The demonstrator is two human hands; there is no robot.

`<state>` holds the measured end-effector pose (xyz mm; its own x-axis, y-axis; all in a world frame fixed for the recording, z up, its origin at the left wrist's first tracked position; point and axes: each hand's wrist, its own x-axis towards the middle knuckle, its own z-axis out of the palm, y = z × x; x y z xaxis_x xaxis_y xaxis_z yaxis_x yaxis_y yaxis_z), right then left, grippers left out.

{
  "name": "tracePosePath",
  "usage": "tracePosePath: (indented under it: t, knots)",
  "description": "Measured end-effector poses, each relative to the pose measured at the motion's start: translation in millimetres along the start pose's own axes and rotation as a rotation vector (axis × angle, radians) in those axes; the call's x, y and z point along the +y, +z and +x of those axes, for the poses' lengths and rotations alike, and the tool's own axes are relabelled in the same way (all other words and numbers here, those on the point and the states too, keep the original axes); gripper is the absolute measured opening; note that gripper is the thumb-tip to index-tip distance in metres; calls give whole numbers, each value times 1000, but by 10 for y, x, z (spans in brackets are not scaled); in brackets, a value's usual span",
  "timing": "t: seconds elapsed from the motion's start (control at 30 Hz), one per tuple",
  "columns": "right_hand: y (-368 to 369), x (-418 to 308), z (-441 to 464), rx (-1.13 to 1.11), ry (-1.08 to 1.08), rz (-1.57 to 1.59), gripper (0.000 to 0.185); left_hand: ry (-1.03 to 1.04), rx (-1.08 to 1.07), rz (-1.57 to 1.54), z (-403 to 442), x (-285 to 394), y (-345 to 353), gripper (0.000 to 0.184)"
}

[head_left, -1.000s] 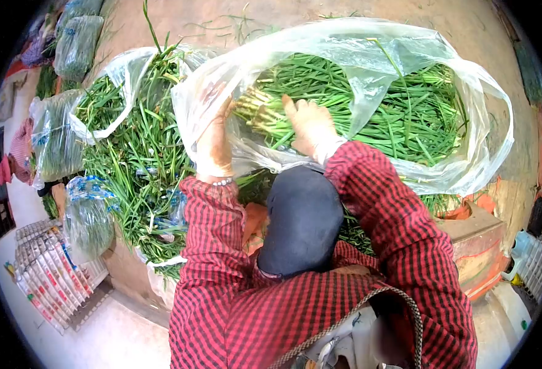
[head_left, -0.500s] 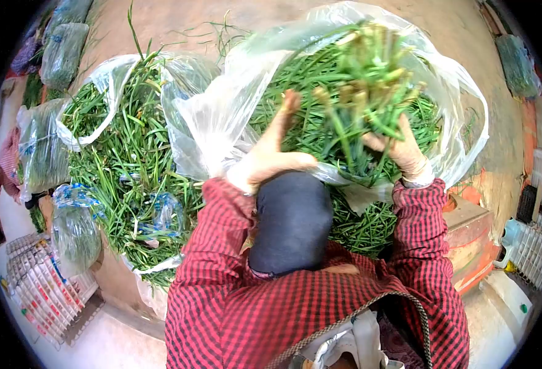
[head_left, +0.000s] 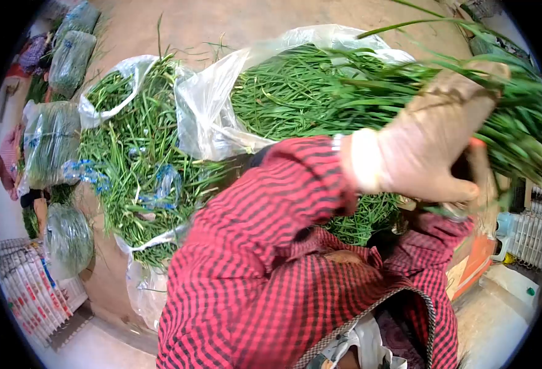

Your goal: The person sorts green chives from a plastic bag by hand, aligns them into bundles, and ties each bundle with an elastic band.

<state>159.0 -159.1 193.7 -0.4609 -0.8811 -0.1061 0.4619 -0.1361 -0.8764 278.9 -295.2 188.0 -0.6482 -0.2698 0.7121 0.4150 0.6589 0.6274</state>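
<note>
Grip of the left hand is partly open: the thumb is spread away from the fingers, which lie over a bunch of long green leaves. Right hand is largely hidden behind the left; a few fingers show close to the lower side of the bunch, and their degree of closure cannot be told. The bunch is raised at the right of the view, leaves trailing leftward, with its outer parts blurred. A pale band encircles the left wrist; both sleeves are red-and-black checked.

Beyond the left forearm, a large plastic bag lies open around a mass of green leaves. The raised leaves overlap its right portion. Loose greens also lie between the two forearms.

Left of the large bag, a second plastic bag lies open around a heap of greens; blue-printed film rests on the heap.

Farther left, wrapped packs of greens are arranged in a rough column. A white slatted rack is located near the lowest pack. At far right, a light-blue container is beside another white rack.
</note>
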Motion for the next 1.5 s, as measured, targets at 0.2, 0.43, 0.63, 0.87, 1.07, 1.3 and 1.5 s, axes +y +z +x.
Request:
tracePosePath:
  t: [0.2, 0.43, 0.63, 0.87, 1.07, 1.3, 1.5]
  knots:
    - [-110, -448, -397, 132, -470, -766, 52, 4, 241, -327, 34, 194, 762, 94]
    - [-615, 264, -1146, -75, -33, -1191, 104, -960, 440, -2068, -911, 114, 1569, 27]
    - [-1003, -281, -1321, -268, 978, -1132, 89, -1322, 325, -2068, -1632, 595, 2436, 42]
    - [-1614, 401, -310, -605, 1285, -1043, 71, -1414, 183, -2264, -1821, 181, 2596, 70]
    - [-1749, 411, 238, -203, 1620, -1551, 108, -1582, 210, -2280, -1771, -200, 2582, 81]
    - [-1351, 287, -718, -443, 1317, -1706, 88, -1577, 177, -2327, -1766, 18, 2727, 59]
    - [-1048, 73, -1713, 37, 899, -1031, 46, -1670, -60, -1851, -1770, 350, 2569, 24]
